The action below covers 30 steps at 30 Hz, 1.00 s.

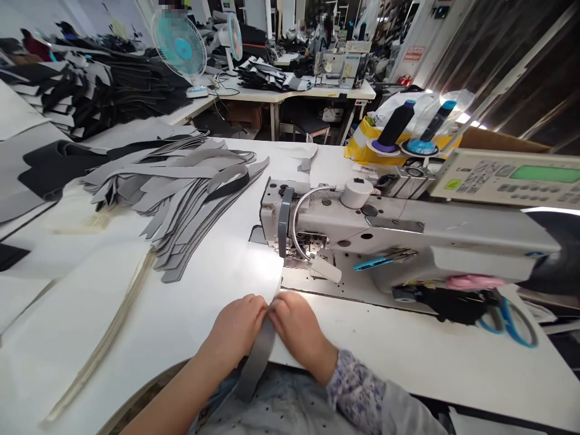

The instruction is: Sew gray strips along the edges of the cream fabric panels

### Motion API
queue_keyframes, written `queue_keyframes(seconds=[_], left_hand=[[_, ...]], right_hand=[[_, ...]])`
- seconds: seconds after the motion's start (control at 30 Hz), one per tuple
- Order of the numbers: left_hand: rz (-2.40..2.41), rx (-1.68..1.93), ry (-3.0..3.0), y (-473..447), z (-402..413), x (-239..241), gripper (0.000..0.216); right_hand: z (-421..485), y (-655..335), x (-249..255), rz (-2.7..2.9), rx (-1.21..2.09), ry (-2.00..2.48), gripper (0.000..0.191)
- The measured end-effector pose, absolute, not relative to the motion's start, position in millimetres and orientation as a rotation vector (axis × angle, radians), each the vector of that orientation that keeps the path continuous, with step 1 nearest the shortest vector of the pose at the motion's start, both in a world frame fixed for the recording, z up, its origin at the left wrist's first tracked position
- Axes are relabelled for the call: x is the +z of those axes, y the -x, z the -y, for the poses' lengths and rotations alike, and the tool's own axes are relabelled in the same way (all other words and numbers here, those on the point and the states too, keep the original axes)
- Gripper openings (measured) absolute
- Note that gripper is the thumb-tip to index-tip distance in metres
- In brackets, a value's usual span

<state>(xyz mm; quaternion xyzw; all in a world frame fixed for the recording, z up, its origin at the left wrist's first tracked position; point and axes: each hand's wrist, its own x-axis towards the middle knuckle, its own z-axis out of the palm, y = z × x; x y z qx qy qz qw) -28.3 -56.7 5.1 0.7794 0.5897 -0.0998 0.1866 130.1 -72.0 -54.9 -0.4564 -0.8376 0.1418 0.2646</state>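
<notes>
My left hand point(238, 329) and my right hand point(296, 329) meet at the near edge of the white table point(181, 314). Both pinch the top end of a curved grey strip point(257, 359) that hangs down toward my lap. The fingers of each hand are closed on it. Just beyond my hands stands the white sewing machine point(385, 235), its needle area point(308, 251) lit by a small lamp. A pile of similar grey strips point(181, 193) lies to the left of the machine.
Blue-handled scissors point(512, 323) and a pink item lie under the machine arm at right. A control panel point(507, 178) and two thread cones point(399, 124) stand behind. A fan point(179, 45), stacked dark pieces point(90, 84) and another person's workstation fill the back.
</notes>
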Motion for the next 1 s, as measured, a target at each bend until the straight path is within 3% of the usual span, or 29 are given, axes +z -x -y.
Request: queue_keyframes(seconds=[0.17, 0.27, 0.4, 0.57, 0.77, 1.0], left_hand=[[-1.638, -0.41, -2.259, 19.7, 43.8, 8.2, 0.026], [-1.66, -0.426, -2.28, 13.8, 36.5, 6.6, 0.027], [-1.67, -0.45, -2.304, 7.4, 25.0, 2.8, 0.023], [-1.68, -0.446, -2.357, -0.4, 15.3, 0.7, 0.026], [-1.724, -0.478, -2.306, 2.1, 22.2, 16.5, 0.023], [-1.712, -0.557, -2.292, -0.2, 11.2, 18.0, 0.026]], right_hand=[[111.0, -132.9, -56.0, 2.432, 0.341, 1.047, 0.027], [110.5, -134.7, -59.0, 2.445, 0.339, 1.107, 0.021], [101.4, -135.5, -61.0, 2.429, 0.346, 1.116, 0.031], [93.8, -136.3, -60.2, 2.379, 0.355, 1.162, 0.021], [88.3, -137.7, -62.2, 2.405, 0.337, 1.136, 0.035], [90.4, -138.8, -67.6, 2.417, 0.375, 1.114, 0.037]])
